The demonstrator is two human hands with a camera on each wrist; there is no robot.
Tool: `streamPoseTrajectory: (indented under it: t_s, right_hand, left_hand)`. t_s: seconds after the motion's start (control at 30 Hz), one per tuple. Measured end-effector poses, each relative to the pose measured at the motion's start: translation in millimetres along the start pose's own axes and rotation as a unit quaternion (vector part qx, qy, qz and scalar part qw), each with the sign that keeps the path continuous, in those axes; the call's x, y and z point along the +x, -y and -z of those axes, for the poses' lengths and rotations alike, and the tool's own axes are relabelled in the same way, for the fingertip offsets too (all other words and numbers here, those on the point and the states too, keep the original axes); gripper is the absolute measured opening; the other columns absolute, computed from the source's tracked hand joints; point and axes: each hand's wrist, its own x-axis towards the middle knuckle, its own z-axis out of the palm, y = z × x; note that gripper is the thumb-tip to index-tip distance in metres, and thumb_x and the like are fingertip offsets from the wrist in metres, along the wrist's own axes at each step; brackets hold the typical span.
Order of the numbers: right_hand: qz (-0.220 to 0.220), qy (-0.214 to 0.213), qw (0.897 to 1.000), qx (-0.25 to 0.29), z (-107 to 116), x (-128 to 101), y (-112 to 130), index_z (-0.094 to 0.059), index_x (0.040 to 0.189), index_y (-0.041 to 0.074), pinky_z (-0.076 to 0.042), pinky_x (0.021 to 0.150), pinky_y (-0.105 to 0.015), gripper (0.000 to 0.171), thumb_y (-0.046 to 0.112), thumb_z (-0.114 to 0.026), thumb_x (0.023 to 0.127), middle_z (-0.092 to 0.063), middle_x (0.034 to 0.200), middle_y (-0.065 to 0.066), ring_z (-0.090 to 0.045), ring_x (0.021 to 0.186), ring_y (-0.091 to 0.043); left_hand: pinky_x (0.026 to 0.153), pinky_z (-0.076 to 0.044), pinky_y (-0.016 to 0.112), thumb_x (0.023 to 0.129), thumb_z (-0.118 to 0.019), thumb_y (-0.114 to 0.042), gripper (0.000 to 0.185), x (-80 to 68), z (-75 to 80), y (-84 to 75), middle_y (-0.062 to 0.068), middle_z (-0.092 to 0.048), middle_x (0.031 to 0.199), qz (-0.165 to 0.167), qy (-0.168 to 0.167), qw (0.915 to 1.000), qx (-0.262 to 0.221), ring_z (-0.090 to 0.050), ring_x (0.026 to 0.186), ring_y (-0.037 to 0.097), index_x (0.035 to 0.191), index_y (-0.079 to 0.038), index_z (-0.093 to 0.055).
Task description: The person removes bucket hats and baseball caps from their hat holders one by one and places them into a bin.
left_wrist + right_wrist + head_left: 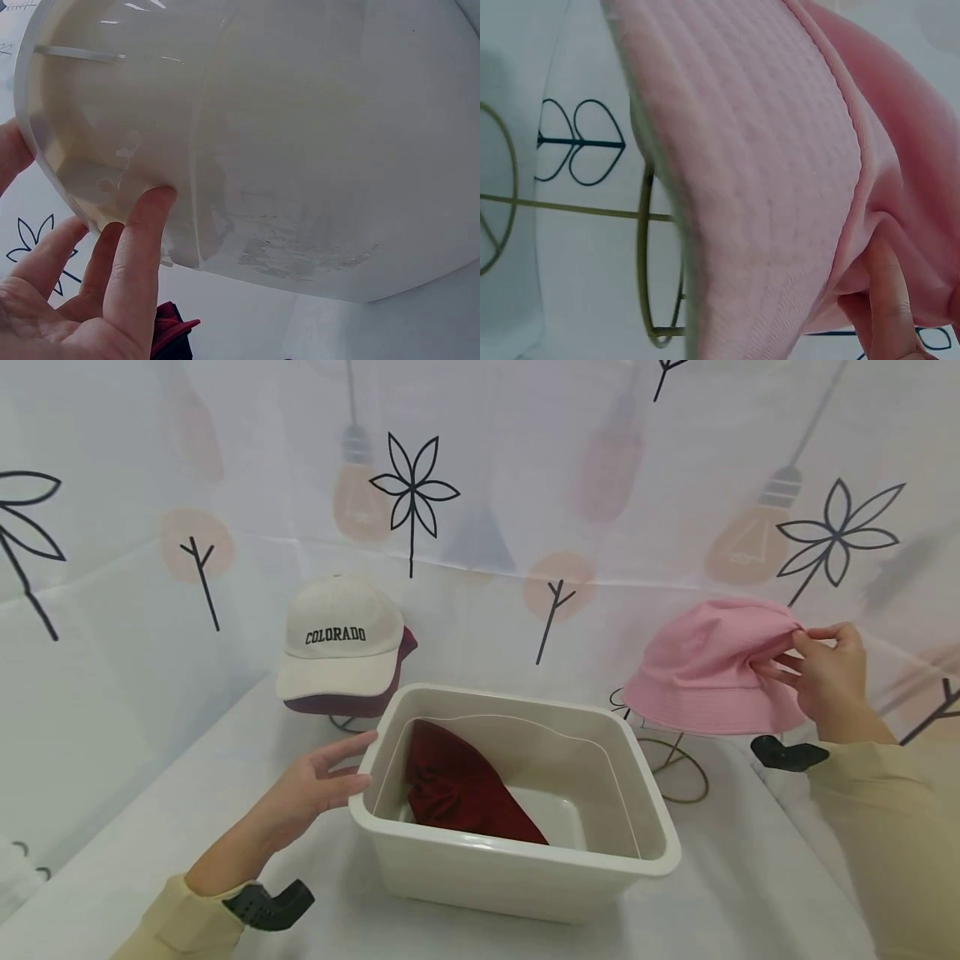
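A: Progress check?

B: Partway, judging by the layout. One dark red hat (468, 789) already down inside the cream bin (660, 827). Two hats not yet in.

A: Which two?

B: Pink bucket hat (705, 668), up on a thin wire stand (678, 768) at the right rear of the desk (750, 877). Cream Colorado cap (341, 639) at left rear, stacked over a maroon cap (360, 700), also on a stand.

A: Right hand?

B: Right hand (825, 672) on the pink hat's crown, fingers (776, 672) pinching a fold of fabric. Confirmed in the right wrist view: fingertip (889, 296) tucked into the pink cloth. Hat not lifted off the stand as far as visible.

A: Left hand?

B: Left hand (318, 781) flat against the bin's left wall, fingers (142, 247) straight, pressing, gripping nothing. Likely steadying.

A: Left to do?

B: Probably pink hat into the bin, then maybe the caps. Judgement only.
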Motion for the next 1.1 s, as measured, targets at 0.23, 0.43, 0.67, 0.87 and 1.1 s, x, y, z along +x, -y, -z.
streamPoseTrajectory:
  t_s: [0.23, 0.43, 0.67, 0.87, 1.1]
  right_hand:
    - [0.006, -0.006, 1.000, 0.024, -4, -2, 13, -0.035, 0.096, 0.017, -0.054, 0.053, -0.036, 0.017, 0.010, -0.050, 0.094, -0.042, 0.109, 0.000, -0.065, 0.065, -0.016]
    - [0.014, 0.002, 0.997, 0.082, -7, -5, 21, -0.036, 0.095, 0.016, -0.054, 0.051, -0.039, 0.019, 0.006, -0.052, 0.092, -0.046, 0.103, 0.000, -0.066, 0.065, -0.021]
    - [0.017, -0.009, 0.998, 0.053, -12, -10, 31, -0.037, 0.099, 0.018, -0.055, 0.053, -0.036, 0.020, 0.012, -0.055, 0.091, -0.044, 0.114, 0.003, -0.066, 0.069, -0.016]
    - [0.032, 0.020, 0.994, 0.098, -17, -17, 37, -0.038, 0.098, 0.016, -0.054, 0.053, -0.039, 0.020, 0.008, -0.055, 0.091, -0.050, 0.108, 0.001, -0.066, 0.071, -0.020]
    - [0.042, 0.064, 0.986, 0.149, -27, -30, 42, -0.038, 0.099, 0.012, -0.054, 0.053, -0.044, 0.023, 0.000, -0.055, 0.090, -0.058, 0.104, -0.005, -0.068, 0.075, -0.027]
  left_hand:
    - [0.098, -0.036, 0.051, 0.087, -0.065, -0.020, 0.068, -0.2, -0.8, -1.2, 0.017, -0.029, 0.147, 0.005, -0.001, 0.9999, 0.010, -0.036, 0.128, 0.038, 0.144, -0.004, -0.032]
    - [0.098, -0.037, 0.050, 0.086, -0.066, -0.019, 0.068, 0.4, -0.6, -1.6, 0.017, -0.030, 0.147, 0.003, 0.001, 1.0000, 0.008, -0.037, 0.128, 0.037, 0.144, -0.004, -0.032]
    - [0.098, -0.036, 0.050, 0.086, -0.066, -0.019, 0.069, 0.8, -0.4, -1.8, 0.018, -0.029, 0.147, 0.006, 0.001, 1.0000, 0.007, -0.036, 0.128, 0.038, 0.144, -0.004, -0.032]
    - [0.097, -0.038, 0.048, 0.087, -0.065, -0.018, 0.068, 0.1, -0.6, -1.9, 0.017, -0.028, 0.148, 0.015, 0.000, 0.9999, 0.004, -0.036, 0.129, 0.038, 0.144, -0.004, -0.031]
    - [0.096, -0.040, 0.046, 0.088, -0.064, -0.017, 0.067, -0.3, 0.1, -2.1, 0.017, -0.027, 0.148, 0.015, 0.001, 0.9999, 0.000, -0.037, 0.128, 0.037, 0.145, -0.004, -0.030]
